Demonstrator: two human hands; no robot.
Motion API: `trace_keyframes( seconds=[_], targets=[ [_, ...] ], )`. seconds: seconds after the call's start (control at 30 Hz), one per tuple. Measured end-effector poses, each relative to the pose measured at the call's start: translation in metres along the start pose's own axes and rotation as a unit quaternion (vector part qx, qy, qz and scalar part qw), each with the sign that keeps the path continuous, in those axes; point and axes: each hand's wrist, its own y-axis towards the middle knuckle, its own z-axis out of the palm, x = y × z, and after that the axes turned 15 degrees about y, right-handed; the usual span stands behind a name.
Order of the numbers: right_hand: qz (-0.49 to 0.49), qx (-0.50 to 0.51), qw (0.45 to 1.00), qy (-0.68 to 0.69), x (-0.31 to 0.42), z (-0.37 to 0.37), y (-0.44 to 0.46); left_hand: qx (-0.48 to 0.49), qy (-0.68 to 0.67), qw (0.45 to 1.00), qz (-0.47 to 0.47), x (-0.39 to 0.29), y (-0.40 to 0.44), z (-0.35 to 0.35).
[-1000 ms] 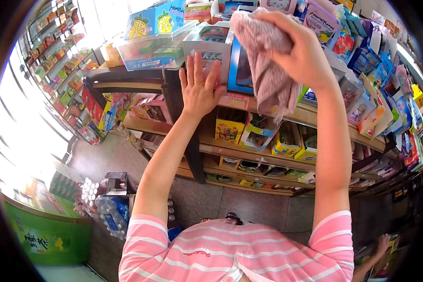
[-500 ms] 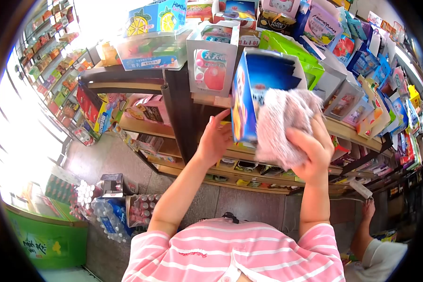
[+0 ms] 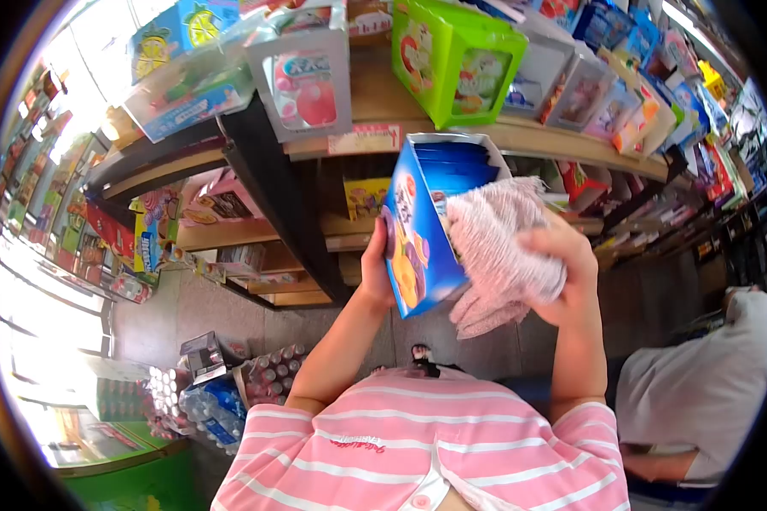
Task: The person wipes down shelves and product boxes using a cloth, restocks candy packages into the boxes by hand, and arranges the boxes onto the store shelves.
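Note:
A blue open-topped snack box (image 3: 411, 247), tilted and filled with dark blue packets (image 3: 452, 168), is held in front of the shelf edge. My left hand (image 3: 377, 268) grips its left side; most of the fingers are hidden behind the box. My right hand (image 3: 567, 268) is closed on a fuzzy pale pink cloth (image 3: 503, 247), which lies against the right side of the box and hangs below it. Just behind stands a green box (image 3: 456, 64) with a clear window. To its left is a grey-white box with a peach picture (image 3: 302, 89).
A wooden shelf (image 3: 571, 140) with many snack boxes curves ahead, with a dark post (image 3: 273, 204) at its left end. Bottle packs (image 3: 217, 413) stand on the floor at left. Another person in a grey shirt (image 3: 699, 383) is low at right.
The blue box has come off the shelf toward me, and my left hand has closed on its side. The cloth moved down with it. The other person has come further into view.

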Motion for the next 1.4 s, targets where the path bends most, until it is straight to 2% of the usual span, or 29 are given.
trace_keyframes(
  seconds=[0.03, 0.07, 0.1, 0.13, 0.17, 0.23, 0.3, 0.37, 0.4, 0.43, 0.47, 0.5, 0.53, 0.57, 0.63, 0.67, 0.73, 0.8, 0.83, 0.87, 0.93, 1.0, 1.1, 1.17, 1.23, 1.27, 1.3, 1.37, 1.4],
  targets=[
    [0.027, -0.035, 0.999, 0.025, -0.003, 0.001, -0.008, -0.033, -0.011, 0.999, -0.006, 0.004, -0.005, -0.003],
    [0.072, -0.160, 0.978, 0.110, -0.012, 0.006, -0.021, -0.030, -0.013, 0.999, -0.003, 0.008, -0.008, -0.014],
    [0.136, -0.269, 0.930, 0.212, -0.021, 0.009, -0.029, -0.027, -0.015, 1.000, 0.000, 0.012, -0.010, -0.025],
    [0.129, -0.339, 0.892, 0.270, -0.021, 0.011, -0.022, 0.003, -0.018, 0.999, -0.029, 0.010, -0.017, -0.026],
    [0.130, -0.383, 0.868, 0.288, -0.022, 0.006, -0.016, 0.036, -0.020, 0.998, -0.055, 0.008, -0.022, -0.030],
    [0.146, -0.460, 0.829, 0.282, -0.029, -0.007, 0.001, 0.113, -0.087, 0.990, -0.003, 0.019, -0.026, -0.055],
    [0.196, -0.482, 0.754, 0.401, -0.031, -0.022, 0.012, 0.061, -0.045, 0.996, -0.036, 0.021, -0.034, -0.049],
    [0.209, -0.276, 0.776, 0.527, -0.030, -0.026, 0.014, 0.066, -0.062, 0.994, -0.065, 0.028, -0.036, -0.060],
    [0.280, -0.206, 0.848, 0.401, -0.028, -0.014, 0.015, 0.069, -0.068, 0.992, -0.078, 0.031, -0.035, -0.064],
    [0.385, 0.032, 0.918, 0.088, -0.020, -0.012, 0.020, 0.073, -0.074, 0.990, -0.092, 0.030, -0.036, -0.062],
    [0.247, 0.184, 0.950, 0.046, -0.034, 0.000, 0.019, 0.051, -0.066, 0.991, -0.100, 0.031, -0.038, -0.057],
    [0.347, 0.307, 0.885, -0.037, -0.023, 0.012, 0.030, 0.030, -0.059, 0.992, -0.109, 0.029, -0.040, -0.046],
    [0.270, 0.366, 0.880, -0.134, -0.031, 0.021, 0.028, 0.044, -0.023, 0.996, -0.070, 0.035, -0.040, -0.047],
    [0.272, 0.364, 0.881, -0.134, -0.035, 0.029, 0.027, 0.057, 0.014, 0.998, -0.033, 0.042, -0.040, -0.052],
    [0.234, 0.362, 0.846, -0.314, -0.040, 0.046, 0.019, 0.088, -0.046, 0.994, -0.048, 0.050, -0.041, -0.051],
    [0.207, 0.362, 0.845, -0.333, -0.055, 0.055, 0.007, 0.093, -0.065, 0.991, -0.068, 0.051, -0.041, -0.054],
    [0.216, 0.333, 0.859, -0.323, -0.069, 0.057, 0.002, 0.095, -0.081, 0.988, -0.088, 0.054, -0.039, -0.062],
    [0.219, 0.306, 0.882, -0.282, -0.081, 0.052, 0.004, 0.015, -0.065, 0.994, -0.089, 0.057, -0.040, -0.070],
    [0.265, 0.294, 0.885, -0.244, -0.081, 0.051, 0.006, 0.262, -0.157, 0.948, -0.085, 0.052, -0.035, -0.071],
    [0.259, 0.278, 0.891, -0.247, -0.086, 0.051, 0.004, 0.181, -0.182, 0.963, -0.077, 0.054, -0.034, -0.080],
    [0.267, 0.230, 0.910, -0.220, -0.091, 0.046, 0.005, 0.095, -0.208, 0.971, -0.067, 0.052, -0.033, -0.076],
    [0.262, 0.151, 0.932, -0.198, -0.094, 0.040, 0.008, 0.035, -0.005, 0.999, -0.014, 0.044, -0.026, -0.068],
    [0.211, 0.091, 0.946, -0.229, -0.098, 0.038, 0.009, 0.063, -0.025, 0.998, -0.002, 0.040, -0.019, -0.065],
    [0.224, 0.065, 0.945, -0.228, -0.102, 0.032, 0.011, 0.093, -0.032, 0.995, 0.013, 0.045, -0.015, -0.071],
    [0.155, 0.010, 0.963, -0.220, -0.099, 0.027, 0.016, -0.074, 0.028, 0.997, 0.017, 0.050, -0.011, -0.076],
    [0.146, 0.012, 0.969, -0.198, -0.095, 0.022, 0.018, -0.105, 0.062, 0.992, 0.042, 0.051, -0.007, -0.079],
    [0.147, 0.011, 0.969, -0.198, -0.089, 0.015, 0.021, -0.105, 0.062, 0.992, 0.041, 0.049, -0.010, -0.073],
    [0.147, -0.017, 0.981, -0.128, -0.073, -0.005, 0.027, -0.002, 0.070, 0.997, 0.032, 0.038, -0.017, -0.051],
    [0.180, -0.037, 0.980, -0.078, -0.071, -0.018, 0.026, 0.073, 0.048, 0.995, 0.045, 0.032, -0.017, -0.043]
  ],
)
